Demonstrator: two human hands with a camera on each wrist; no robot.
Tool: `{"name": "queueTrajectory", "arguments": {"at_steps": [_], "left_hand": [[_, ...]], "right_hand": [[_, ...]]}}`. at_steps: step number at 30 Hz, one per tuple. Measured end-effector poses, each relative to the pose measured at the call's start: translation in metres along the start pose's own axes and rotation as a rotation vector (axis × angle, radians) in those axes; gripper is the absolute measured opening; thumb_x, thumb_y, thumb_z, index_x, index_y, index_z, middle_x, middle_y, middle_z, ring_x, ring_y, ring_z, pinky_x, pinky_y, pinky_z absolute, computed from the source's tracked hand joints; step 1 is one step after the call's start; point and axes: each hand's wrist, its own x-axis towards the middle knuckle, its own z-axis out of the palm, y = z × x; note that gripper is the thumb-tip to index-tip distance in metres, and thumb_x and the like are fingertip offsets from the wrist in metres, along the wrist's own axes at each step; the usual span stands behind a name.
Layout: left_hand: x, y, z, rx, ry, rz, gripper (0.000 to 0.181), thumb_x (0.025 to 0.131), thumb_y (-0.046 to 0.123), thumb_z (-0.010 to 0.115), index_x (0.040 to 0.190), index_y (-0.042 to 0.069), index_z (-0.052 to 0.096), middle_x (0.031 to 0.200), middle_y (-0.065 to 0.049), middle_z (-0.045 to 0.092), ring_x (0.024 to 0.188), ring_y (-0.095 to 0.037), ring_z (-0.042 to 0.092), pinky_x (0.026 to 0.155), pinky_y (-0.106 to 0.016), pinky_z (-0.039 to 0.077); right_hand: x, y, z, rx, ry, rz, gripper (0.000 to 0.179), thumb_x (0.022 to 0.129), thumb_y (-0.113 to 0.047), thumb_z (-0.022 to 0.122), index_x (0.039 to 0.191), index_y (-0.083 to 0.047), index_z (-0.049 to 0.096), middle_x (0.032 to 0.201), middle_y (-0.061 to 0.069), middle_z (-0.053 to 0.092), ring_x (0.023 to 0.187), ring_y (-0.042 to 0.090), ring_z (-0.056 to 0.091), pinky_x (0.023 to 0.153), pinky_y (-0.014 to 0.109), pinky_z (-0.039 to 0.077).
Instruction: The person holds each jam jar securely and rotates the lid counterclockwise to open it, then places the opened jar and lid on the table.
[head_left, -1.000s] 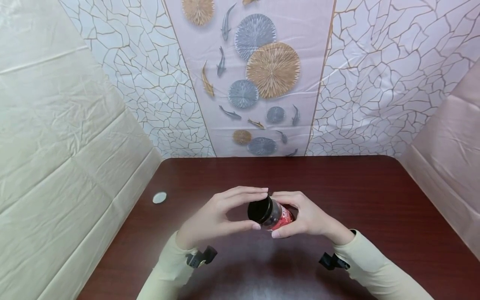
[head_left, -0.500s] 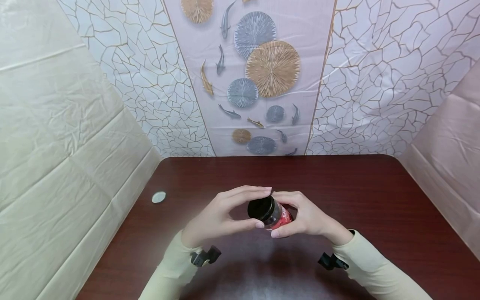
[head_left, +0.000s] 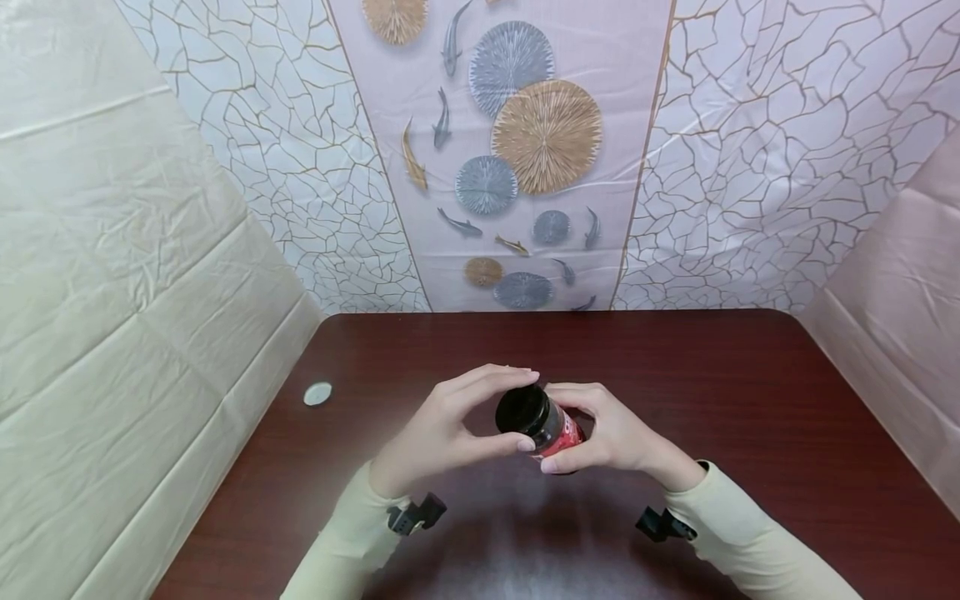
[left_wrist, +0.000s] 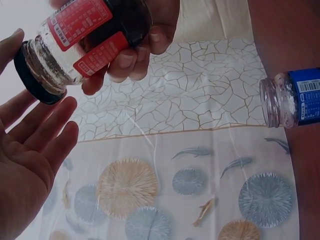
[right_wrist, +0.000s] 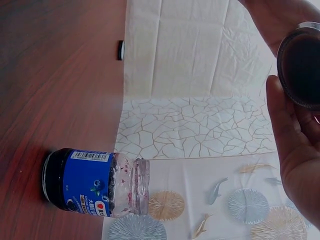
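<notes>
Above the middle of the table I hold a glass jar (head_left: 564,435) with a red label and dark contents. It is tilted, its black lid (head_left: 522,408) facing up and to the left. My right hand (head_left: 617,429) grips the jar's body. Around the lid is my left hand (head_left: 444,425), its thumb on the near side and fingertips at the far side. The left wrist view shows the lid (left_wrist: 37,72) between that thumb and the fingers, which look fairly straight. The right wrist view shows a dark round end, seemingly the jar's base (right_wrist: 305,70).
An uncapped jar with a blue label (right_wrist: 90,181) stands upright on the table, seen only in the wrist views. A small lid, pale side up (head_left: 317,394), lies on the dark red table (head_left: 675,358) at the left. Patterned and cream cloth walls enclose the table.
My left thumb has slid right and slightly up along the lid, and the left wrist has shifted right. The right hand and jar have hardly moved.
</notes>
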Motion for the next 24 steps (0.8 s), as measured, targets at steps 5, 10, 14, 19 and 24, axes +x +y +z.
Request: {"name": "queueTrajectory", "arguments": {"at_steps": [5, 10, 14, 19, 24], "left_hand": [[0.000, 0.000, 0.003, -0.008, 0.013, -0.031, 0.065, 0.083, 0.026, 0.086, 0.140, 0.013, 0.058, 0.134, 0.000, 0.062, 0.126, -0.014, 0.057, 0.105, -0.033, 0.047], [0.003, 0.000, 0.005, -0.018, 0.022, -0.035, 0.065, 0.084, 0.025, 0.085, 0.141, 0.014, 0.058, 0.136, 0.001, 0.061, 0.126, -0.014, 0.056, 0.105, -0.033, 0.047], [0.005, 0.000, 0.008, -0.030, 0.034, -0.026, 0.061, 0.086, 0.024, 0.083, 0.140, 0.013, 0.059, 0.134, 0.001, 0.062, 0.124, -0.013, 0.058, 0.103, -0.032, 0.049], [0.007, 0.000, 0.012, -0.030, 0.064, -0.012, 0.055, 0.088, 0.022, 0.081, 0.137, 0.011, 0.061, 0.132, -0.001, 0.064, 0.121, -0.013, 0.060, 0.101, -0.032, 0.050], [0.008, -0.002, 0.015, -0.016, 0.104, -0.002, 0.050, 0.087, 0.022, 0.081, 0.133, 0.010, 0.064, 0.128, -0.001, 0.067, 0.117, -0.013, 0.061, 0.105, -0.034, 0.048]], "right_hand": [[0.000, 0.001, 0.001, 0.006, 0.003, 0.008, 0.043, 0.076, -0.012, 0.088, 0.115, -0.017, 0.069, 0.104, -0.001, 0.069, 0.093, 0.016, 0.064, 0.081, 0.027, 0.055], [0.000, 0.004, 0.001, -0.018, 0.008, -0.015, 0.045, 0.076, -0.013, 0.087, 0.117, -0.018, 0.069, 0.105, -0.003, 0.069, 0.094, 0.016, 0.064, 0.083, 0.028, 0.055], [0.000, 0.005, 0.001, -0.021, 0.016, -0.019, 0.048, 0.075, -0.011, 0.087, 0.118, -0.018, 0.069, 0.107, -0.003, 0.070, 0.096, 0.017, 0.064, 0.086, 0.028, 0.054], [0.000, 0.005, 0.001, -0.003, 0.016, 0.014, 0.044, 0.075, -0.011, 0.088, 0.114, -0.017, 0.069, 0.103, -0.003, 0.070, 0.094, 0.017, 0.065, 0.083, 0.028, 0.055], [0.000, 0.007, 0.001, 0.027, 0.019, 0.049, 0.043, 0.077, -0.013, 0.088, 0.115, -0.014, 0.069, 0.105, 0.000, 0.071, 0.096, 0.017, 0.065, 0.084, 0.028, 0.056]]}}
